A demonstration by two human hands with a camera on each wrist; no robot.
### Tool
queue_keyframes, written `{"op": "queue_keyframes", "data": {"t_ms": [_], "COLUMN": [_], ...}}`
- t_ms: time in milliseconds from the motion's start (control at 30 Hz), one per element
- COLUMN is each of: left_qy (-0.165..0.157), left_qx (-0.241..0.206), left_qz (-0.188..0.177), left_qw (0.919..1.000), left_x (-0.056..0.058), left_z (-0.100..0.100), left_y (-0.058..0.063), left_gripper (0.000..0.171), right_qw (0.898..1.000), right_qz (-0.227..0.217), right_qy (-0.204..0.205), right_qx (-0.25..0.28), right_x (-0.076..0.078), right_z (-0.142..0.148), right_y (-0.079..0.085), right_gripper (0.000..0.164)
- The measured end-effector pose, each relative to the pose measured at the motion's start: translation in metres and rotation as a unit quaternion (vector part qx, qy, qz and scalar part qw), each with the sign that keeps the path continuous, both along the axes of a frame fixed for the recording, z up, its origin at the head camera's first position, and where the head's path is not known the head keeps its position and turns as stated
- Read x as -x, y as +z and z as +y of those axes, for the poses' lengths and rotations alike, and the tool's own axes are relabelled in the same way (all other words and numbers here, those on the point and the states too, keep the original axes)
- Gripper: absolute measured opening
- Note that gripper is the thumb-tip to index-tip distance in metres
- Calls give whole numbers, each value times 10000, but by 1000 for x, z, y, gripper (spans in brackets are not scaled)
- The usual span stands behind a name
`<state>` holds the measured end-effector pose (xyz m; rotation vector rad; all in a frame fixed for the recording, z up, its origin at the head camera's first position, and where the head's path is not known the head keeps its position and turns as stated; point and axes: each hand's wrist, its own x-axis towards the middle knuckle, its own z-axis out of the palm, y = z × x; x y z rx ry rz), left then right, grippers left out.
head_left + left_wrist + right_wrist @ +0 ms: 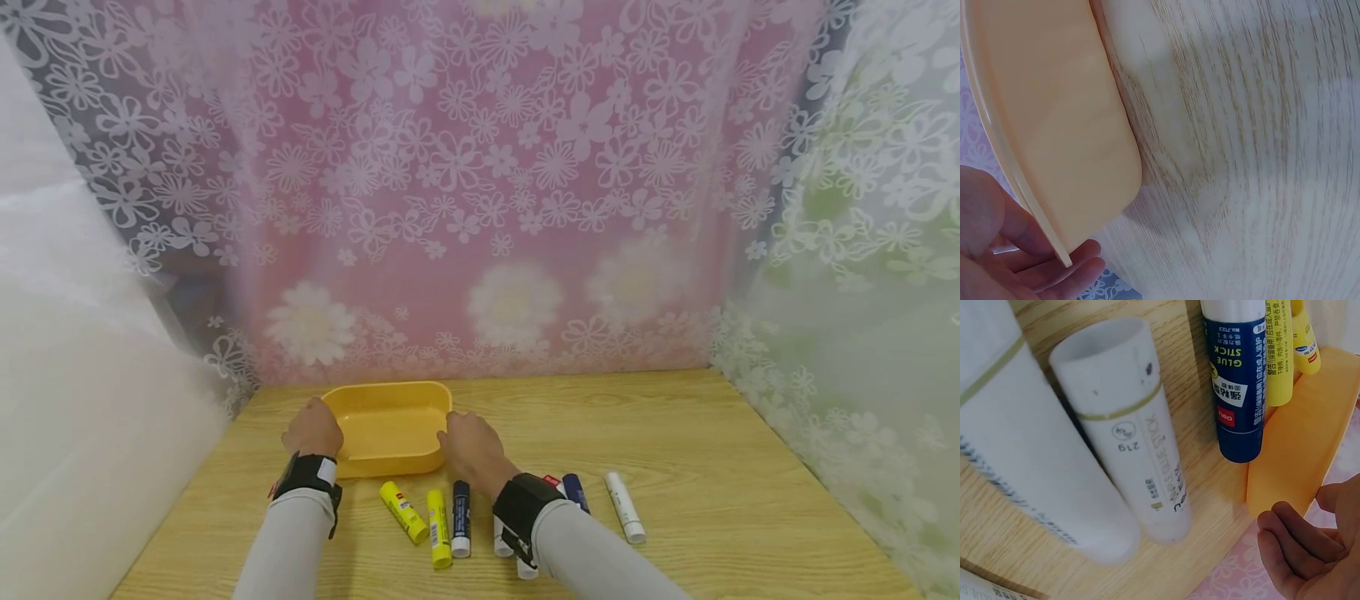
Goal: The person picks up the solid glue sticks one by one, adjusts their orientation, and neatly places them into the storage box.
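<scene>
A yellow plastic tray [390, 467] stands on the table between both hands. My left hand [311, 429] grips its left end, with the rim between thumb and fingers in the left wrist view. At the opposite end, my right hand [476, 450] holds the rim with bent fingers; part of that grasp is hidden. Nearer to me lie two yellow glue sticks [439, 529] and a navy glue stick [461, 521]. White glue sticks [1129, 431] show large in the right wrist view; the right forearm partly covers several sticks in the head view.
One white glue stick [624, 508] lies apart on the right. The wood-grain table [720, 467] ends at a flowered pink curtain [495, 208] behind the tray. Translucent sheets hang along the left and right sides.
</scene>
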<state>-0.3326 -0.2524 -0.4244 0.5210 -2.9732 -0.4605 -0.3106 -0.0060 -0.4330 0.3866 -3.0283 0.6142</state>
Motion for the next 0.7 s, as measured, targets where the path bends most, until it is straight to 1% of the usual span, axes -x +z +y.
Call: {"op": "queue_keyframes", "data": {"t_ms": [233,467,600,700], "left_qy": [-139,-216,-418,-556], "left_qx": [-27,-221,-310,-353], "left_qz": [73,76,95,63], "left_qw": [9999,9995,9986,9978], "left_x": [-3,0,2,4], "left_z": [2,6,10,12], "left_y": [5,3,5,8], "left_gripper": [39,38,37,35], "right_qw": [9995,9982,9969,9943], "right_qz": [-43,133,28,-102], "right_qy": [38,-91,-248,-365], "right_qx": [304,586,740,993], "right_x": [0,6,10,13], "right_z": [7,18,27,33], "right_y": [-1,-2,0,2], "right_gripper": [31,27,31,36]}}
